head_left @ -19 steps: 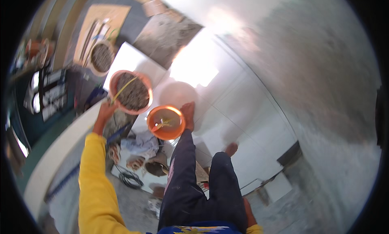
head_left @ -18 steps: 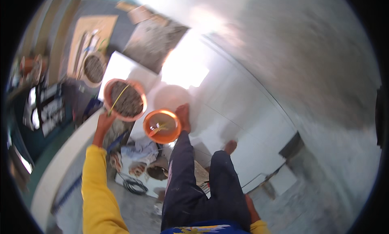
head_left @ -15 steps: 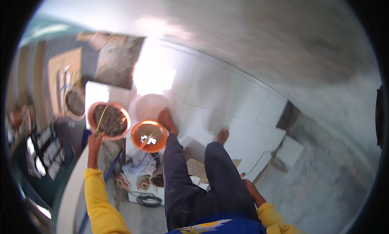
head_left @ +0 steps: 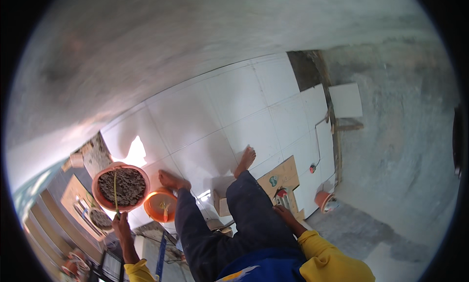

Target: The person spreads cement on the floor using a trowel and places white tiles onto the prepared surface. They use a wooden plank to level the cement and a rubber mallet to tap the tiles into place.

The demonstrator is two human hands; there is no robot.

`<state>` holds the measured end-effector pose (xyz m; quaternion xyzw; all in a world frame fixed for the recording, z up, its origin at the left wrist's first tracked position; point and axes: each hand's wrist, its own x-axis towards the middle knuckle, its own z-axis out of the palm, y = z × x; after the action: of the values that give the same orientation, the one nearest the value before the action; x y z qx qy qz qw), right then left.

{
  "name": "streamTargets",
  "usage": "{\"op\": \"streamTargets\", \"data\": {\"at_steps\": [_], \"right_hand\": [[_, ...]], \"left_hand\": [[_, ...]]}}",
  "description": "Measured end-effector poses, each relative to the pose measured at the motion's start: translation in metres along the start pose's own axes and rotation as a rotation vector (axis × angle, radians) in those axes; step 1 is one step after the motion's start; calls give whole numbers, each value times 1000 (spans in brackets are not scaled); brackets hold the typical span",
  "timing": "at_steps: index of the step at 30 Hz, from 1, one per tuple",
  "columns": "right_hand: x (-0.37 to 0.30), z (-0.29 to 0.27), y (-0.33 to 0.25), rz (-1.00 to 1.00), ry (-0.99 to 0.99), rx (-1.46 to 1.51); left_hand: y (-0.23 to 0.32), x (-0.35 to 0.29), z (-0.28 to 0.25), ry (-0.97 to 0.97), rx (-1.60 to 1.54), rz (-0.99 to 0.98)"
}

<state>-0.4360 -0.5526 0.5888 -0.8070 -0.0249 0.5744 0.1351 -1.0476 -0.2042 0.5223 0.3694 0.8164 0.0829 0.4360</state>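
Note:
My left hand (head_left: 121, 222) is closed around the near end of the yellow-green handle of a pinkish-orange bucket (head_left: 143, 188). Dark grey, wet-looking mortar (head_left: 123, 186) fills much of the bucket, and the handle crosses over it. My right hand (head_left: 287, 216) hangs beside my right thigh, partly hidden by the trouser leg, so its fingers cannot be made out. Beneath it lies a brown cardboard sheet (head_left: 288, 169) with a grey and red object (head_left: 282, 196) on it. A brighter orange bucket (head_left: 150, 208) of murky water, with an orange-handled tool in it, stands beside the mortar bucket.
White tiles (head_left: 195, 116) cover the floor under my bare feet, up to a bare wall. On the right are a loose tile (head_left: 346, 100), a thin cable with a red end (head_left: 312, 168) and a tipped pot (head_left: 324, 201). A second mortar container (head_left: 100, 217) stands at the left.
My view has swung to the right, bringing more tiled floor and cardboard into sight. My left hand keeps its hold on the bucket handle. My feet have shifted on the tiles.

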Motion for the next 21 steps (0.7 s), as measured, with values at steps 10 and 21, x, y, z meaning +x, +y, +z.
{"op": "streamTargets", "data": {"at_steps": [10, 21], "right_hand": [[10, -103, 182, 132, 127, 521], [-5, -126, 370, 381, 403, 930]], "left_hand": [[196, -106, 175, -154, 206, 307], [382, -294, 542, -705, -205, -32]]}}
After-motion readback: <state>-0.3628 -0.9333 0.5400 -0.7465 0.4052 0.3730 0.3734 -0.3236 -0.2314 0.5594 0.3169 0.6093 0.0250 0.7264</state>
